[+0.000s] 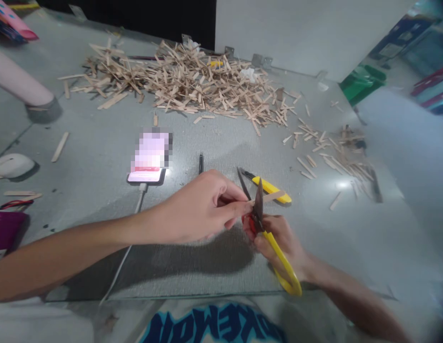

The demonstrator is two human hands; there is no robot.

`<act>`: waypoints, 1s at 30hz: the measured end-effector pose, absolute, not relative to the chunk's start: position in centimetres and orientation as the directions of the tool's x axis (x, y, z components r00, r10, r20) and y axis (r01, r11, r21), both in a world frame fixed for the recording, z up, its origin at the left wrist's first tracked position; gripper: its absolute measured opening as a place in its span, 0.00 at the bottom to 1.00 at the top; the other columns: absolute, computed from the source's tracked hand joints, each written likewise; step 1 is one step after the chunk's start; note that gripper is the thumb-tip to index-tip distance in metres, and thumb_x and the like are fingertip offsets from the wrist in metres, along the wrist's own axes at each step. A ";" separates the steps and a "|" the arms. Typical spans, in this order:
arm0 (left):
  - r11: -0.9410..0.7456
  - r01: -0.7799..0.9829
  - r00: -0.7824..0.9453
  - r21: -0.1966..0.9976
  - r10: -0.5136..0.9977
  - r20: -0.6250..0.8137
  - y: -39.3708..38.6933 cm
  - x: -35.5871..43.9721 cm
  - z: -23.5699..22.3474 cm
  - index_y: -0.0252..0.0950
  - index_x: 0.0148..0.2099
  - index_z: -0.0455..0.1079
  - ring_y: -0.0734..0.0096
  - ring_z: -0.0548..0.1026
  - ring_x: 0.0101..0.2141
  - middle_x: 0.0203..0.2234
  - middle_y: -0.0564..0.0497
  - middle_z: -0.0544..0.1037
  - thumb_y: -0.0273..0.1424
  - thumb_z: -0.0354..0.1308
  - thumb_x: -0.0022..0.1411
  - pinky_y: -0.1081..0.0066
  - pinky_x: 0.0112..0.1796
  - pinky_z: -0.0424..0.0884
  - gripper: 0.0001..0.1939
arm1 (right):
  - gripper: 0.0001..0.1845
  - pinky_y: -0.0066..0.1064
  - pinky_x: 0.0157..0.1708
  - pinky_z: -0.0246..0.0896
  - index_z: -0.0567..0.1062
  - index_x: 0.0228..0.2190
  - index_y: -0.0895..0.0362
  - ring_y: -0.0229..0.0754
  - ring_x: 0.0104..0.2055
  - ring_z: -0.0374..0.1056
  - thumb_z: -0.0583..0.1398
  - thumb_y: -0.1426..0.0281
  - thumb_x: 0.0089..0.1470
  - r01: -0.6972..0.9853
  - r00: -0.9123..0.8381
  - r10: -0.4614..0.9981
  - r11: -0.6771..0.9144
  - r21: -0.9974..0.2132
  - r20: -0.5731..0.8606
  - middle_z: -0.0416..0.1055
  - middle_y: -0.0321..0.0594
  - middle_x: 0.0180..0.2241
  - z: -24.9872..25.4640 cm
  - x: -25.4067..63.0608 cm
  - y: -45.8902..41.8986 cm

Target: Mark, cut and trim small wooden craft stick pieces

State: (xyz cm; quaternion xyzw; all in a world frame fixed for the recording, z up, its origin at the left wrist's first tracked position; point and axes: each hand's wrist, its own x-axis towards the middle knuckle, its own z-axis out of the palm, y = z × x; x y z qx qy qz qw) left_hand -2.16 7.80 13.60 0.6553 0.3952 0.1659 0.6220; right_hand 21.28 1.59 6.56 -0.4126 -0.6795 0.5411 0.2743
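My left hand pinches one end of a flat wooden stick, which points to the right. The stick lies between the spread blades of a pair of scissors. Yellow handles of the scissors sit in my right hand, whose fingers are wrapped round them. Just behind the blades, a yellow utility knife rests on the table. A black pen-like object lies beyond my left hand, partly hidden by it.
A big heap of cut wooden pieces spreads along the back, with more scattered at right. A phone with a white cable lies left of centre. A white mouse and a purple object are at far left.
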 end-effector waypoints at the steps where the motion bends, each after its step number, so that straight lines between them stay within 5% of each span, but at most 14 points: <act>1: 0.078 0.311 0.629 0.947 0.730 -0.267 7.8 -2.1 13.6 0.36 0.23 0.68 0.82 0.61 0.13 0.13 0.58 0.64 0.32 0.57 0.74 0.79 0.17 0.53 0.23 | 0.26 0.34 0.32 0.63 0.74 0.32 0.55 0.42 0.32 0.67 0.61 0.45 0.68 0.263 -0.510 0.857 0.078 -0.962 -0.070 0.71 0.39 0.30 6.5 21.3 1.6; 13: 0.045 0.318 0.623 0.947 0.743 -0.245 7.6 -2.2 13.4 0.36 0.28 0.75 0.80 0.63 0.16 0.17 0.56 0.70 0.33 0.58 0.73 0.78 0.18 0.54 0.19 | 0.24 0.32 0.30 0.60 0.73 0.32 0.55 0.40 0.30 0.66 0.59 0.49 0.71 0.263 -0.510 0.858 0.084 -0.961 -0.065 0.70 0.38 0.29 6.0 21.4 1.4; 30: 0.046 0.308 0.623 0.950 0.745 -0.238 7.5 -2.1 13.7 0.35 0.24 0.69 0.83 0.60 0.14 0.15 0.58 0.66 0.29 0.57 0.73 0.79 0.17 0.53 0.21 | 0.25 0.30 0.25 0.56 0.71 0.32 0.54 0.37 0.26 0.61 0.58 0.48 0.71 0.249 -0.512 0.855 0.058 -0.967 -0.081 0.66 0.35 0.26 5.7 21.5 1.3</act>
